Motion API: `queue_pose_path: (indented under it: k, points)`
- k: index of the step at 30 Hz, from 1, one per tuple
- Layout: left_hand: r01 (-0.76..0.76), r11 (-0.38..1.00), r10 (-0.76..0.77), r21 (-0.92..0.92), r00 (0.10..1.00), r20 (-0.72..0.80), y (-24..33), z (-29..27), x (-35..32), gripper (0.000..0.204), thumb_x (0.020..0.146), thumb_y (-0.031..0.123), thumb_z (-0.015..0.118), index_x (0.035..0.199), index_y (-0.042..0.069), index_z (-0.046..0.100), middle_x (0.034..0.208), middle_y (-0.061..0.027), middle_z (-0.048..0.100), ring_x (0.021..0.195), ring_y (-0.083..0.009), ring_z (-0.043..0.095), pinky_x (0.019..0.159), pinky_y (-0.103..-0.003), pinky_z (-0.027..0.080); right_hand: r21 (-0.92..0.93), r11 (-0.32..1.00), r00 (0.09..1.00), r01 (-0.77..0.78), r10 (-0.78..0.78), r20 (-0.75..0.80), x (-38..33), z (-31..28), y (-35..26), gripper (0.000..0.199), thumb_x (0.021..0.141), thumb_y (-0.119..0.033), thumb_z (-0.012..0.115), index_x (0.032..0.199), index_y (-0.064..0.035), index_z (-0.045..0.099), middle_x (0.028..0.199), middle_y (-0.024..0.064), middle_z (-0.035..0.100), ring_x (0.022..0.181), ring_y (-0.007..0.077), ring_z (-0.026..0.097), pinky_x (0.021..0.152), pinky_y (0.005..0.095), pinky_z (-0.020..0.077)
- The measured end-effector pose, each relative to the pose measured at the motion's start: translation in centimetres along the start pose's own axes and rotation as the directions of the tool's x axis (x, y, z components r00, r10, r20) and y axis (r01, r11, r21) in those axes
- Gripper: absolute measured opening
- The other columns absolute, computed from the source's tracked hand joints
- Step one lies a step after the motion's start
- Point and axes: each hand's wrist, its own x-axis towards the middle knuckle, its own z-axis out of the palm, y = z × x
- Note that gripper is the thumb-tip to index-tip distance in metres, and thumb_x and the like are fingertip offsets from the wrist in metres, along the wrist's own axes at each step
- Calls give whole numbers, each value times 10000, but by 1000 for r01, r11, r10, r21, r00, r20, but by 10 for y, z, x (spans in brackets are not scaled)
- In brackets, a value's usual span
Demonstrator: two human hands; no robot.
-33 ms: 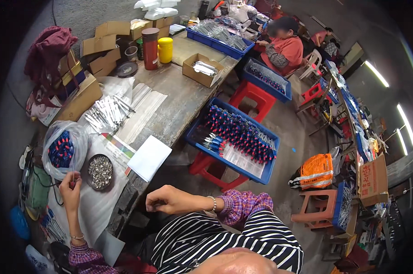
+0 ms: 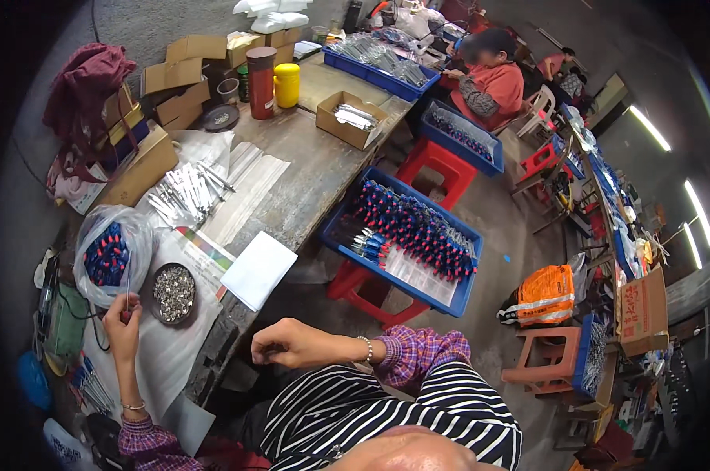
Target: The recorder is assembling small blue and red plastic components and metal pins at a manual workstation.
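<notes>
Nothing has visibly moved since the earlier frame: both hands hold their places, and only the whole view sits very slightly shifted. At the far left, a clear plastic bag (image 2: 142, 255) cradles a heap of blue-and-red pieces (image 2: 105, 261). Just below its mouth, the left hand (image 2: 122, 336) pinches a slim tool (image 2: 126, 315), its dark red part between thumb and fingers and its thin shaft pointing up past the bag's edge. The tool looks light and stiff, likely smooth; the red part seems the best place to hold it, as the shaft offers little to grip. Just right of this hand, a dark dish (image 2: 172, 322) carries small metal pieces (image 2: 173, 292), which look hard, and fiddly to pick up singly. Next come a colourful printed sheet (image 2: 203, 250), its print too small to read, and a plain white sheet (image 2: 258, 271). The right hand (image 2: 294, 343) hangs beyond the table edge, fingers curled; I cannot tell whether it holds anything. Farther right, a blue crate (image 2: 402, 288) bears rows of blue-and-red items. An orange bag (image 2: 547, 292) shows pale lettering, and a brown carton (image 2: 642, 311) has red printed characters.
</notes>
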Motion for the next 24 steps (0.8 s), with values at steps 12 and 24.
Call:
queue_pose_path:
  k: [12, 24]
  points:
    - [-31, 982, 28, -186, 999, -19, -17, 15, -9, 128, 771, -1, 603, 898, 6, 614, 710, 46, 560, 574, -4, 376, 504, -177, 303, -50, 999, 997, 22, -18, 70, 9, 15, 15, 95, 748, 43, 576, 840, 17, 576, 730, 80, 617, 667, 145, 588, 594, 274, 454]
    - [16, 985, -21, -172, 1000, -23, 0, -9, 5, 85, 852, 32, 580, 925, 0, 608, 753, 58, 551, 629, -5, 423, 555, -162, 327, -159, 978, 985, 135, -114, 133, 53, 2, -5, 100, 734, 22, 598, 820, 8, 550, 686, 110, 568, 619, 208, 560, 573, 300, 434]
